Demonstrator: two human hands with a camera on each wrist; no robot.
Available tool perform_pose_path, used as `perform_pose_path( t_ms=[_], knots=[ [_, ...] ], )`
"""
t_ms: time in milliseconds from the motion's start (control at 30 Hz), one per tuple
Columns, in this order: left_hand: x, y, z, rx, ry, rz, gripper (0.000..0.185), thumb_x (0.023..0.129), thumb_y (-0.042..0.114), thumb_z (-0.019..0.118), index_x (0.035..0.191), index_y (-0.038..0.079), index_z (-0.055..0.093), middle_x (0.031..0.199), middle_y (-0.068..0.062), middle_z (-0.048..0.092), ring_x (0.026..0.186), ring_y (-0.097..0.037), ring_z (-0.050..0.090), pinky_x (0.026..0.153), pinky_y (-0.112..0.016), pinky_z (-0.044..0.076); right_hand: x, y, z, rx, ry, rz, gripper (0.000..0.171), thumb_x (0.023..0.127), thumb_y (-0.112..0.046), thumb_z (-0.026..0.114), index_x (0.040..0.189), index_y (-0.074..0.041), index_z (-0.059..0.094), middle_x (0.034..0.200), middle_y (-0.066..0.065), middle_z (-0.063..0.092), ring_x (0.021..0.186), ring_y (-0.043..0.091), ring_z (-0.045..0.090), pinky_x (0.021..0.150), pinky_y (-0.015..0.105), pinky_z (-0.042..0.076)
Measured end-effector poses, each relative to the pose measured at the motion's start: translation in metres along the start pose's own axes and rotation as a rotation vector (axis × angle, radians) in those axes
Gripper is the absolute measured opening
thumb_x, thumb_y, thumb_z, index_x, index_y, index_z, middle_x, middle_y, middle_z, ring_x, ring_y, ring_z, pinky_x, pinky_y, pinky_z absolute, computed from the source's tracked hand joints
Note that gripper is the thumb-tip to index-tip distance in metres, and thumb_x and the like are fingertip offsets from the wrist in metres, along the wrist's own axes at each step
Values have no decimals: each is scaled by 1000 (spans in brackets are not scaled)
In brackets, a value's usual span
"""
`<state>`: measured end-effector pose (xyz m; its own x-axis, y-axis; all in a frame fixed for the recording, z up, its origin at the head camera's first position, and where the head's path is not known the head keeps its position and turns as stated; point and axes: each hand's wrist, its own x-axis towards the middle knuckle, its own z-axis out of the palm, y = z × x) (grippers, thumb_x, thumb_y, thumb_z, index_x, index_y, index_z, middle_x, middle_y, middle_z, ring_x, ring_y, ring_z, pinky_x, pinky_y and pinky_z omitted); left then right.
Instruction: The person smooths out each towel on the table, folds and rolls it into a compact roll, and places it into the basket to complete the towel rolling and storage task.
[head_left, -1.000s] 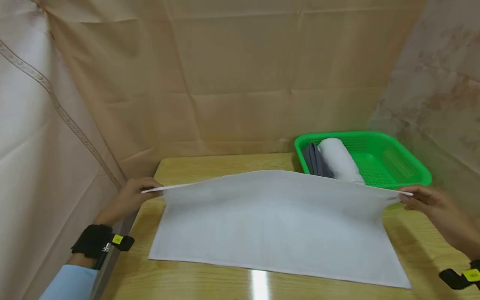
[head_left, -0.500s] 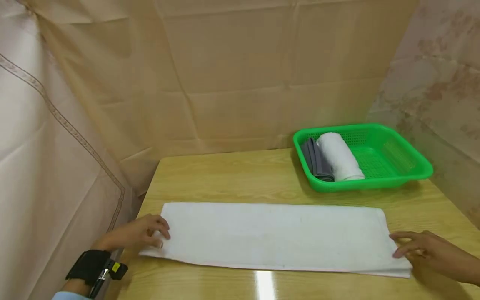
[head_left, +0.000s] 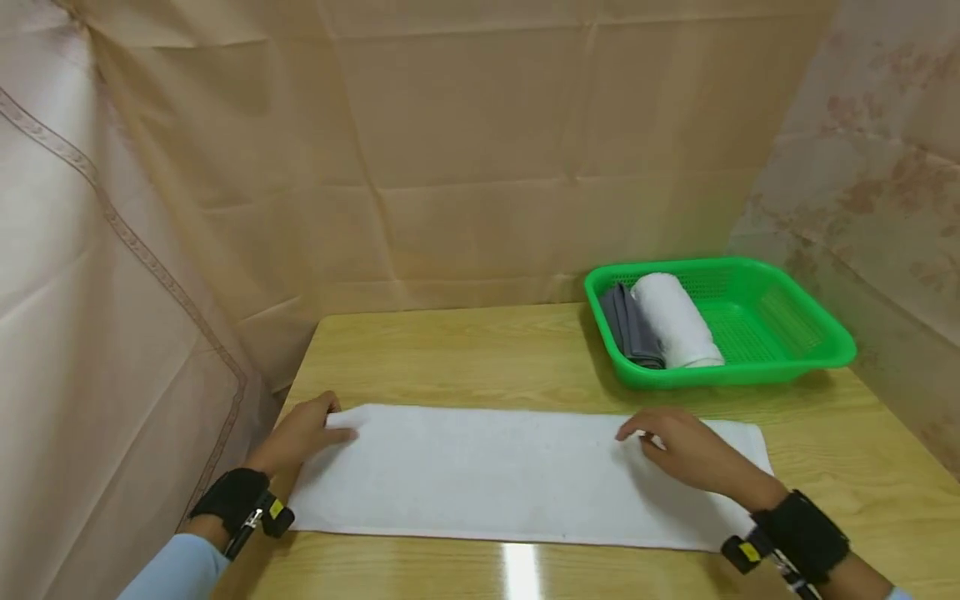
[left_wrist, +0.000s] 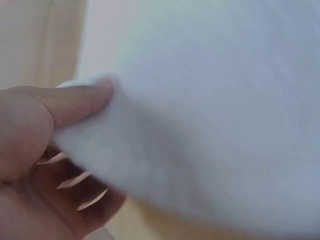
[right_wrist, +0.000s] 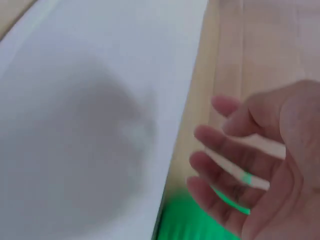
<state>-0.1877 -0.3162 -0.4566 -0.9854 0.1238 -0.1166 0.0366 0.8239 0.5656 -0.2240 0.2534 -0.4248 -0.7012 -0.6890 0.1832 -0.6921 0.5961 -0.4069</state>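
Wooden table [head_left: 465, 350]: my left hand [head_left: 300, 433] pinches soft, light white towel [head_left: 510, 475] corner; right hand [head_left: 693, 454] hovers loose, holding nothing.

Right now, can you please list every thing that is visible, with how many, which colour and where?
white towel: 1, white, folded into a long strip, flat on the near part of the table.
basket: 1, green, on the far right of the table.
rolled towel: 1, white, inside the basket.
grey cloth: 1, grey, folded, inside the basket, left of the rolled towel.
table: 1, light wood.
curtains: beige, behind and at both sides of the table.
wrist bands: 2, black, one on each wrist.
left hand: 1, pinches the left end of the white towel.
right hand: 1, open, over the right part of the white towel.
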Motion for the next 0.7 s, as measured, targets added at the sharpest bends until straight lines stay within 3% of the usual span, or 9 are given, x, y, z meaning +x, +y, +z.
perform_pose_path(
  t_ms=[67,100,167,267,333,433,533,600,700],
  knots=[
    [-4,20,-4,-104,-26,-7,41,96,25,75,118,4,48,82,-2,37,71,-20,41,61,-34,36,29,-28,15,83,-25,30,26,92,4,67,111,-12,76,106,-1,74,92,15,67,77,33,57],
    [-7,33,-4,-172,-32,-8,40,98,23,73,122,5,46,85,-3,38,68,-19,38,59,-33,35,41,-43,23,129,-34,45,23,95,1,67,113,-10,75,106,0,73,91,14,67,76,32,56],
    [-11,61,-4,-326,-56,17,36,101,19,69,128,6,49,98,-8,48,72,-20,45,61,-36,44,65,-75,39,250,-64,78,22,100,-13,67,121,-9,71,108,2,73,89,13,67,75,31,56],
    [-8,107,8,-600,-116,85,26,101,14,68,124,4,60,126,-17,54,91,-24,57,73,-43,58,88,-120,55,461,-117,143,49,101,-39,67,140,-11,58,117,6,70,91,14,67,75,33,55],
    [-2,136,17,-770,-194,115,26,101,14,68,123,0,64,137,-19,53,109,-29,59,85,-47,59,96,-142,61,560,-119,189,71,97,-51,68,151,-13,46,130,10,65,101,18,67,80,37,56],
    [6,166,27,-897,-249,143,36,100,21,70,129,0,63,136,-19,56,120,-33,56,96,-45,55,104,-159,62,618,-10,216,72,98,-40,71,155,-8,39,136,18,61,106,24,66,81,43,56],
    [19,175,34,-800,-205,211,53,97,38,72,141,11,57,136,-14,52,120,-33,53,99,-45,50,107,-158,54,629,126,267,47,102,-17,66,144,-4,52,134,18,63,111,27,65,87,45,54],
    [31,167,40,-620,-178,303,65,93,51,72,146,19,53,145,-10,44,129,-32,45,101,-48,46,105,-154,45,673,161,300,34,103,-5,60,137,-6,61,132,14,65,114,26,64,89,46,53],
    [48,147,54,-319,-209,432,76,84,62,74,148,26,54,152,-1,41,137,-30,31,106,-54,37,96,-149,26,768,146,333,29,105,-5,54,130,-11,68,129,7,67,116,22,62,95,43,50]
  ],
)
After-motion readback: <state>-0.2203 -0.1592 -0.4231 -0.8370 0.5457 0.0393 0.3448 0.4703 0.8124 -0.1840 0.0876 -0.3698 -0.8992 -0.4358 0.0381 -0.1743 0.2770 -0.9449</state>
